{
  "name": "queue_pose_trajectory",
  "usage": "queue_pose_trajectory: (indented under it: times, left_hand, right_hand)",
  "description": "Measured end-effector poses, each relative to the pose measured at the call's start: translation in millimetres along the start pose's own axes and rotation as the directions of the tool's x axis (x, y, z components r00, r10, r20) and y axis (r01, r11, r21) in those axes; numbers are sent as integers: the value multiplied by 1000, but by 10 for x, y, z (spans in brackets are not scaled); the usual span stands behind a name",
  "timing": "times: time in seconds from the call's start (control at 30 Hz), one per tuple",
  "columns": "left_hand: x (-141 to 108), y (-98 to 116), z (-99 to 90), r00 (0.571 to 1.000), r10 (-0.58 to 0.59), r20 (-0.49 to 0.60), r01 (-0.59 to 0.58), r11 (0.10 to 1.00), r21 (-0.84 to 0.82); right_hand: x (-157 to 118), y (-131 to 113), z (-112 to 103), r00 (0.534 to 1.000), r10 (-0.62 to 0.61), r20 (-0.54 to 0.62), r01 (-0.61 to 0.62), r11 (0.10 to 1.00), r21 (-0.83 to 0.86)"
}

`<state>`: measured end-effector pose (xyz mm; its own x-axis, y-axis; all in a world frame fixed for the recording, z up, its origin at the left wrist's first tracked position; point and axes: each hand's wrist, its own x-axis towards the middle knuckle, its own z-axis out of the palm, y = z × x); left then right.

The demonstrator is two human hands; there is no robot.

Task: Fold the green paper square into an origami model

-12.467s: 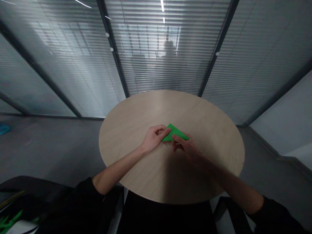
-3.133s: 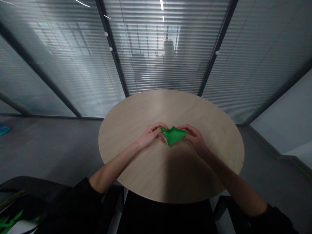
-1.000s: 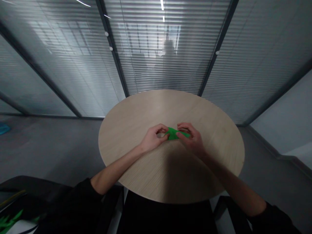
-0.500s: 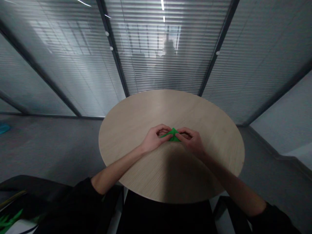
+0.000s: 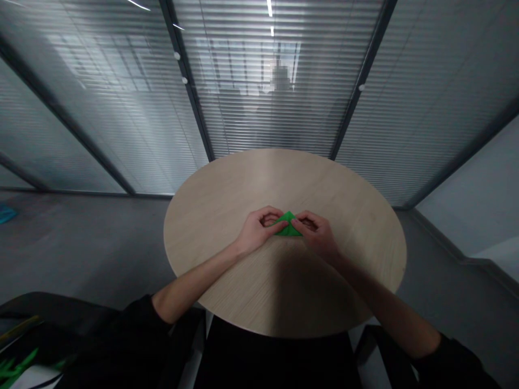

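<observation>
A small piece of green folded paper (image 5: 288,229), roughly triangular with its tip pointing away from me, is over the middle of the round table. From its left side my left hand (image 5: 263,224) grips it, thumb on the near face and the fingers curled behind. My right hand (image 5: 317,229) pinches the right side in the same manner, its thumb close to the left thumb. A crease runs down the paper between the two thumbs. Parts of its left and right edges are hidden by my fingers.
The round wooden table (image 5: 239,189) stands before glass walls with blinds (image 5: 275,119). A dark chair (image 5: 52,308) is at the lower left, with a green plant-like thing (image 5: 18,364) near it. Something blue (image 5: 6,213) lies on the floor at far left.
The left flap of the green paper now lies flatter, and the paper shows a neater triangle. Both hands have stayed nearly in place.
</observation>
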<state>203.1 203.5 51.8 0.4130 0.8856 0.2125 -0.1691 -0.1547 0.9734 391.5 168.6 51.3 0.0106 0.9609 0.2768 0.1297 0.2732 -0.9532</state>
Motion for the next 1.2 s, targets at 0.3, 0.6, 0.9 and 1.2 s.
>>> queue_pose_trajectory:
  times: [0.3,0.6,0.9,1.2]
  left_hand:
    - [-11,83,-90,991,-87,100,71,986,149]
    - [15,48,-121,953,-251,170,259,966,-23]
    - [14,42,-156,948,-291,129,307,943,-127]
    - [-18,49,-174,949,-251,193,266,962,-61]
  right_hand:
    - [20,45,-40,988,-95,-122,95,995,-6]
    - [8,88,-121,940,-339,-26,333,933,-136]
    - [16,119,-184,914,-394,98,406,879,-252]
    - [1,61,-217,940,-332,77,340,902,-264]
